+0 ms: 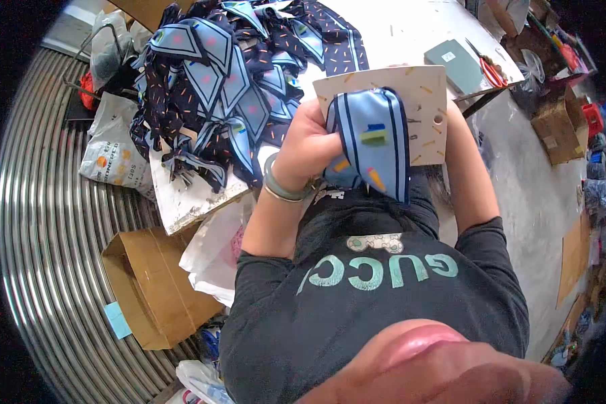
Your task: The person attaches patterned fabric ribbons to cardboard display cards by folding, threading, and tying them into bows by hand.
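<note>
A light blue scarf piece (377,128) with dark stripes and coloured patches lies over the front of a cream card (425,101) with small printed marks and a round hole. My left hand (313,145), with bands at the wrist, is closed on the scarf at the card's left edge, its thumb pointing towards the cloth. My right hand is behind the card, at its right side; the forearm shows, but the fingers are hidden. A big pile of dark and blue patterned scarves (215,81) covers the left part of the white table (411,34).
Red-handled scissors (493,71) and a grey-green box (453,65) are on the table's right part. An open cardboard box (158,286) and white bags (111,145) stand at the left, near a ribbed metal shutter (40,202). Another carton (557,128) is on the right-hand floor.
</note>
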{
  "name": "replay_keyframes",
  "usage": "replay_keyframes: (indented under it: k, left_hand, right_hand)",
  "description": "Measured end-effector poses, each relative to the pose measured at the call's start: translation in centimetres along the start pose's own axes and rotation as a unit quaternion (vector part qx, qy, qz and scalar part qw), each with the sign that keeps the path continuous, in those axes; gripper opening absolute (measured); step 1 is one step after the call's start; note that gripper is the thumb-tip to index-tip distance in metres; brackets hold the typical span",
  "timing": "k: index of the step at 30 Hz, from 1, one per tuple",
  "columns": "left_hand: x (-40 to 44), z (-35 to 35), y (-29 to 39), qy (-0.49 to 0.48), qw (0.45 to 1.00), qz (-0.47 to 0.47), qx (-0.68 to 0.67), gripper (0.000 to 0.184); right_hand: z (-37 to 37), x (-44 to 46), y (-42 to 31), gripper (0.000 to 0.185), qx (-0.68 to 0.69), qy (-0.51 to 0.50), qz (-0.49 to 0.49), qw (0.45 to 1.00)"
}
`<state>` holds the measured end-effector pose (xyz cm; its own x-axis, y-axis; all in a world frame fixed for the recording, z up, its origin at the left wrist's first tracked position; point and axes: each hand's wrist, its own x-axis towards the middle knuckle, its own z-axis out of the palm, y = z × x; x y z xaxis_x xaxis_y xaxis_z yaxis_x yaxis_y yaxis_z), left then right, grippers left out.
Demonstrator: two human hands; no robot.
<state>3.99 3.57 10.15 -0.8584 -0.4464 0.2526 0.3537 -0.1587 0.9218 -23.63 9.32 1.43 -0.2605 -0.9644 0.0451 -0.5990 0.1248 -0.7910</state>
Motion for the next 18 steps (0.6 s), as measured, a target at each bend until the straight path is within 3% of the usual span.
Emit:
replay_keyframes:
  k: [1, 2, 3, 5, 6, 7, 8, 9, 10, 11, 14, 18]
  left_hand:
    - [0.3, -0.2, -0.2, 0.009, 1.0, -0.015, 0.006, 0.029]
    - [0.8, 0.3, -0.5, 0.014, 0.999, 0.025, -0.03, 0.029]
    - [0.8, 0.3, -0.6, 0.013, 0.999, 0.023, -0.029, 0.029]
    - [0.8, 0.4, -0.7, 0.003, 0.999, -0.016, -0.039, 0.029]
    - [0.8, 0.7, -0.9, -0.003, 0.998, -0.016, -0.068, 0.029]
    - [0.7, 0.7, -1.0, -0.003, 0.998, -0.017, -0.067, 0.029]
    - [0.4, 0.8, -1.2, -0.023, 0.996, -0.033, -0.083, 0.03]
    - [0.2, 1.0, -1.4, -0.043, 0.993, -0.048, -0.099, 0.031]
    - [0.1, 2.0, -0.9, -0.053, 0.992, -0.04, -0.107, 0.031]
    - [-0.1, 1.9, -1.4, -0.073, 0.993, -0.039, -0.082, 0.03]
    - [0.2, 1.7, -2.0, -0.019, 0.996, -0.028, -0.082, 0.032]
    - [0.2, 0.5, -1.6, 0.009, 0.999, -0.017, -0.047, 0.031]
  right_hand:
    - [0.5, -0.8, -1.3, 0.03, 0.002, 0.001, 0.0, 1.0]
    - [1.6, -2.1, -2.8, 0.031, 0.264, -0.012, -0.026, 0.964]
    - [2.4, -2.8, -4.0, 0.033, 0.508, -0.023, -0.051, 0.859]
    - [3.7, -0.6, -2.9, 0.036, 0.426, -0.013, -0.083, 0.901]
    - [2.8, -0.6, -5.2, 0.037, 0.273, -0.014, -0.196, 0.942]
    - [1.8, -0.6, -7.2, 0.038, 0.109, -0.015, -0.301, 0.947]
    - [0.6, 0.0, -8.2, 0.036, -0.176, 0.051, -0.449, 0.875]
    - [2.1, -0.1, -7.9, 0.036, -0.175, 0.05, -0.447, 0.876]
    - [4.6, -0.2, -7.5, 0.031, -0.001, 0.135, -0.436, 0.89]
    - [5.1, -0.1, -6.8, 0.031, 0.08, 0.135, -0.419, 0.894]
    - [3.6, -0.3, -6.2, 0.032, 0.227, 0.022, -0.3, 0.926]
    - [2.1, -1.3, -5.8, 0.032, 0.393, -0.07, -0.176, 0.9]
